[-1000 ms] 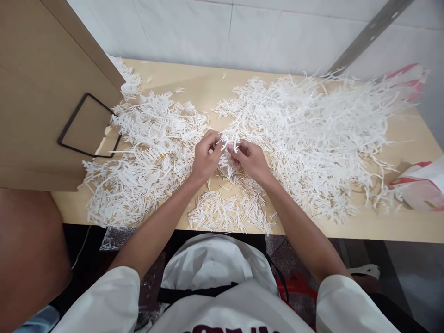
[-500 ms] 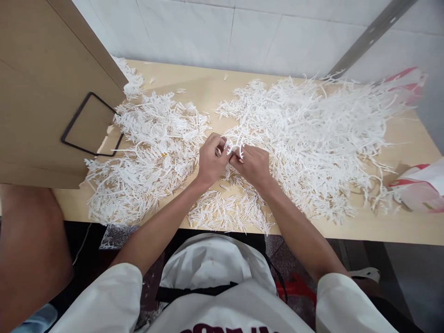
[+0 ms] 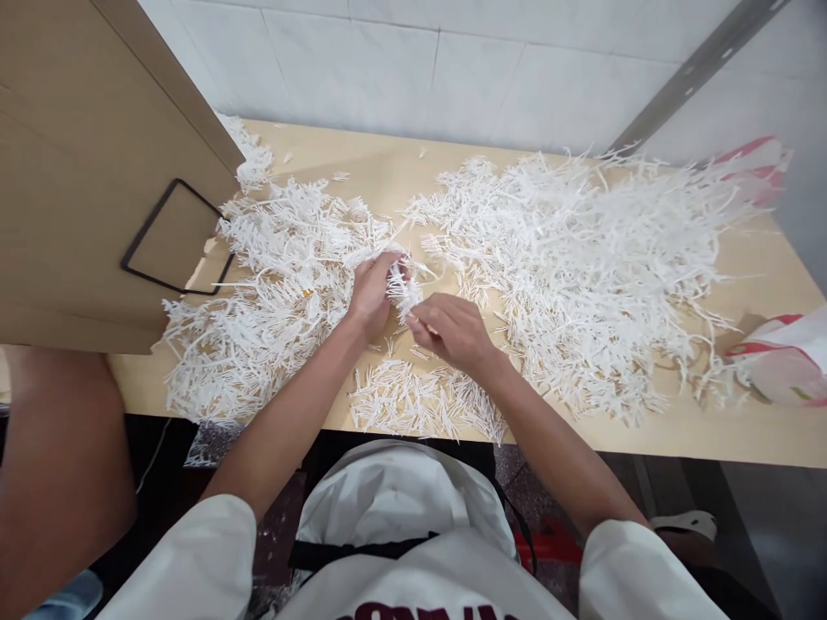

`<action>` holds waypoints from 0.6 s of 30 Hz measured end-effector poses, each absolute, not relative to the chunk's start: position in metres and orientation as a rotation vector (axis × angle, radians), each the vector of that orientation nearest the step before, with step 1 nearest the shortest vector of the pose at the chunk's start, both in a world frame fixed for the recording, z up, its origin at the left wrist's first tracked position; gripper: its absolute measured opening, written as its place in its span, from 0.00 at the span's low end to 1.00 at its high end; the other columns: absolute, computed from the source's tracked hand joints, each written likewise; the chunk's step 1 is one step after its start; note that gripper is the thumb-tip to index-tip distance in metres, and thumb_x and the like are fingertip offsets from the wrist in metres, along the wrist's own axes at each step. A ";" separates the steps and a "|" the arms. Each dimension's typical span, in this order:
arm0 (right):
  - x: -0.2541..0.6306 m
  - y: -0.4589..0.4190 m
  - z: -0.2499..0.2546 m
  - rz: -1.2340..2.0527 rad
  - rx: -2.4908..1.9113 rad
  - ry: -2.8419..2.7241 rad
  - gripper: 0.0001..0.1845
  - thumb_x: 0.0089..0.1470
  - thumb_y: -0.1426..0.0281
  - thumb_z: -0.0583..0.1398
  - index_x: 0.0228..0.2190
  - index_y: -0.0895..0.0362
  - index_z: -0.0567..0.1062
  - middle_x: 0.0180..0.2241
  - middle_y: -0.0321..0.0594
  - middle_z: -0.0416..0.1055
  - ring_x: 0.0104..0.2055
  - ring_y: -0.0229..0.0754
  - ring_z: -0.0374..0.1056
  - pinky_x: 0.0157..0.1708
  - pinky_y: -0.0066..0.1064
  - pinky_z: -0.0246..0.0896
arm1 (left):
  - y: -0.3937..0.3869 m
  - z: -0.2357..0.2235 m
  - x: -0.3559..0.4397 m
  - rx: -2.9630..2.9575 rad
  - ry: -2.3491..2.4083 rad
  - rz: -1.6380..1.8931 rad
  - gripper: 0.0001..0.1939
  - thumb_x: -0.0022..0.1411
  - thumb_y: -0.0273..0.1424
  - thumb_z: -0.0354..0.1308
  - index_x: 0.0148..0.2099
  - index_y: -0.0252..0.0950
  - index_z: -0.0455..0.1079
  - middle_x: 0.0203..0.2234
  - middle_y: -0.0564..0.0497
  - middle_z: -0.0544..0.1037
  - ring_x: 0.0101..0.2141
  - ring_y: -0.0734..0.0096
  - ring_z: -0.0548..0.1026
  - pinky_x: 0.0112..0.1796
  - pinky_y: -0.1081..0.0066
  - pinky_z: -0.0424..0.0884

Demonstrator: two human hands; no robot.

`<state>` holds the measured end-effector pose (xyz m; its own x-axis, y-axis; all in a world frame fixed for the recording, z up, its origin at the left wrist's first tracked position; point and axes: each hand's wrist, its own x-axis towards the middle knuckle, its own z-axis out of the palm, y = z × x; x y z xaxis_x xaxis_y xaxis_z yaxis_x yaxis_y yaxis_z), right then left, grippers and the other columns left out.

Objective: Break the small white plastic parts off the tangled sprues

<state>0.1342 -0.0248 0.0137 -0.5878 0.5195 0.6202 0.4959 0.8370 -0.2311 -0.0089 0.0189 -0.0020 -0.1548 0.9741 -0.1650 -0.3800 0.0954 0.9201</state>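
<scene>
My left hand is closed on a small branched piece of white plastic, held just above the wooden table. My right hand is beside it, fingers pinched at the lower end of the same piece. Below my hands lies a small heap of short white sticks near the table's front edge. A pile of white branched pieces spreads to the left, and a larger tangled pile spreads to the right.
A brown board with a black rectangular outline leans at the left. Red and white plastic bags sit at the right edge. A white tiled wall stands behind. Another person's leg shows at the lower left.
Both hands moved a little toward me and leftward. The right hand dropped below the left and pulled apart from it; the white piece now sits mostly in the left hand.
</scene>
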 end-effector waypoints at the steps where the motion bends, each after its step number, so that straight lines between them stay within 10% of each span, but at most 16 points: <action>1: 0.134 -0.023 0.013 0.105 -0.791 -2.274 0.08 0.63 0.70 0.50 0.36 0.54 0.69 0.29 0.35 0.70 0.29 0.32 0.64 0.28 0.27 0.61 | 0.018 -0.003 -0.009 0.813 1.099 1.403 0.05 0.56 0.33 0.58 0.31 0.36 0.68 0.22 0.53 0.69 0.23 0.80 0.67 0.24 0.77 0.64; 6: 0.143 -0.009 0.012 0.150 -1.009 -2.027 0.12 0.63 0.72 0.49 0.46 0.56 0.67 0.43 0.44 0.68 0.42 0.37 0.66 0.38 0.31 0.66 | 0.011 -0.008 0.001 1.452 1.134 1.396 0.03 0.58 0.30 0.58 0.31 0.38 0.71 0.27 0.53 0.70 0.26 0.80 0.66 0.26 0.77 0.63; 18: 0.154 0.003 0.012 0.188 -1.218 -2.110 0.04 0.59 0.69 0.55 0.34 0.57 0.67 0.33 0.38 0.64 0.33 0.36 0.61 0.31 0.29 0.57 | 0.002 -0.008 -0.003 2.057 1.266 1.301 0.03 0.59 0.29 0.56 0.35 0.38 0.71 0.39 0.50 0.72 0.36 0.74 0.71 0.32 0.74 0.67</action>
